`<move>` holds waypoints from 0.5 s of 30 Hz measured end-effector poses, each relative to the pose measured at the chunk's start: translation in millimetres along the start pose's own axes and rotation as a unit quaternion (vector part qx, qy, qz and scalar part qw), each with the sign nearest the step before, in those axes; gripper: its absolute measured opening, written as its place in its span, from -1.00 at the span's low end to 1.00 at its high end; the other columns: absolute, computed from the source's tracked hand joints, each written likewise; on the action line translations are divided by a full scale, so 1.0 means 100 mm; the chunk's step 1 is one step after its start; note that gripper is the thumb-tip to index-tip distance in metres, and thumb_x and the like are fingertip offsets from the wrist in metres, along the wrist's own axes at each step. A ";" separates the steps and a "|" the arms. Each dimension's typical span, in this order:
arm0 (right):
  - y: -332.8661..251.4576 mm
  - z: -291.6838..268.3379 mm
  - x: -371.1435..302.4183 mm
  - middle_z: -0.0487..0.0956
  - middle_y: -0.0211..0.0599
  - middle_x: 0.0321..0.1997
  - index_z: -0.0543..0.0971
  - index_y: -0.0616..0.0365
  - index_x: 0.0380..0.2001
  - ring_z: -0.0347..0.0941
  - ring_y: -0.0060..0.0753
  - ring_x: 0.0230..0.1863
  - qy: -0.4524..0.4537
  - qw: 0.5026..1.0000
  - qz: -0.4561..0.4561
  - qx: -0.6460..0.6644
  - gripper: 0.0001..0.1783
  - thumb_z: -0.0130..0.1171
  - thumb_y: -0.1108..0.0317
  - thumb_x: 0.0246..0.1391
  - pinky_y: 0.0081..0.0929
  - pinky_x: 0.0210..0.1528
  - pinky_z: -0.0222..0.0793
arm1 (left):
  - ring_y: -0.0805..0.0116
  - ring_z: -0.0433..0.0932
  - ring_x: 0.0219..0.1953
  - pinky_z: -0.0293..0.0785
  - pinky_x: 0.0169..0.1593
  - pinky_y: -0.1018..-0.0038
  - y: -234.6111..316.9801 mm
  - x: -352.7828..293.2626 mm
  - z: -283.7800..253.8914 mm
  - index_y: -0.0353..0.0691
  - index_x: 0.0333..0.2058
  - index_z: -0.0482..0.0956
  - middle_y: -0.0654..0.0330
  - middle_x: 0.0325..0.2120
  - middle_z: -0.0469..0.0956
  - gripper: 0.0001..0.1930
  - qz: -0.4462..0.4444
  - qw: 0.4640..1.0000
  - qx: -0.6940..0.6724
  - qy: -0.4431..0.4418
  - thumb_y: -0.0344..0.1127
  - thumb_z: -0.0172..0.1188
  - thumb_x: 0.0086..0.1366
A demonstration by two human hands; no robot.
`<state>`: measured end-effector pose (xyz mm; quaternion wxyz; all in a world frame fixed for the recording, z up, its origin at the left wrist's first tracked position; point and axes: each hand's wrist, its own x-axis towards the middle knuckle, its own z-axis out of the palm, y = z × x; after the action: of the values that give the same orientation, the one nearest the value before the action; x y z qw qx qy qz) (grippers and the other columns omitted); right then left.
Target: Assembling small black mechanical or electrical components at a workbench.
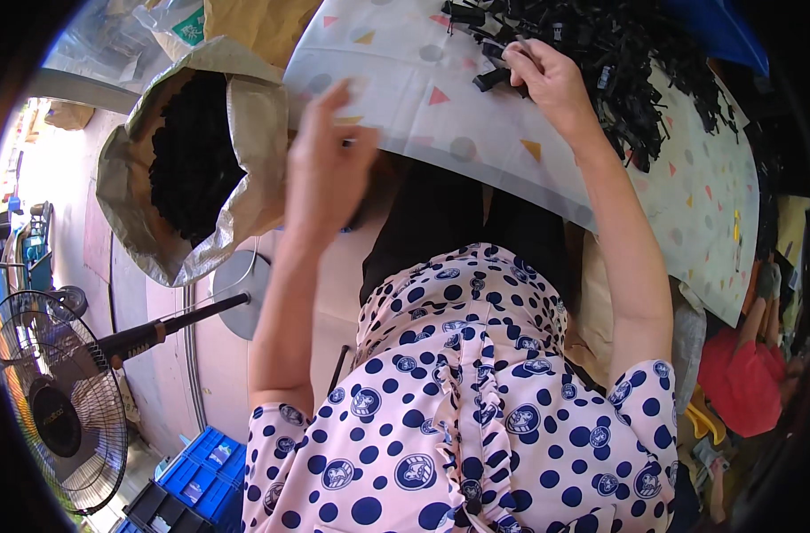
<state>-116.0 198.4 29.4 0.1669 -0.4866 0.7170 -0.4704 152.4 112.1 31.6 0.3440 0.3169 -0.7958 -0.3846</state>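
Note:
My left hand (327, 151) is raised between the open sack and the table edge, smeared by motion. Its fingers look apart, and nothing shows in them. At the far side of the table, my right hand (551, 84) pinches a small dark plastic piece (527, 51), partly covered by the fingers; its exact kind is unclear. A black clip-like part (489, 80) lies just beside those fingertips. Behind and to the right spreads a large heap of similar black plastic parts (618, 89), some with thin stems.
A white patterned cloth (458, 115) covers the table. Left of it stands an open woven sack (125, 191) filled with black pieces. A floor fan (59, 413) and blue crates (205, 471) are at the lower left. Another person in red (738, 377) is at right.

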 end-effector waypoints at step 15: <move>-0.03 0.06 -0.98 0.36 -0.70 -0.55 0.56 0.15 -0.33 0.11 -0.84 -0.60 -0.019 0.977 0.019 0.210 -0.86 0.13 0.31 0.19 -0.80 -0.57 0.01 | 0.25 0.57 -0.35 0.48 -0.26 0.41 0.48 -0.02 1.07 -0.32 0.18 0.19 -0.04 -0.35 0.55 -0.35 -0.045 0.964 -0.158 -0.207 -0.42 0.21 0.10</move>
<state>-64.1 278.3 7.1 0.2882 -0.4359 0.6080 -0.5977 57.2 179.5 20.7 0.1999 0.2072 -0.7636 -0.5780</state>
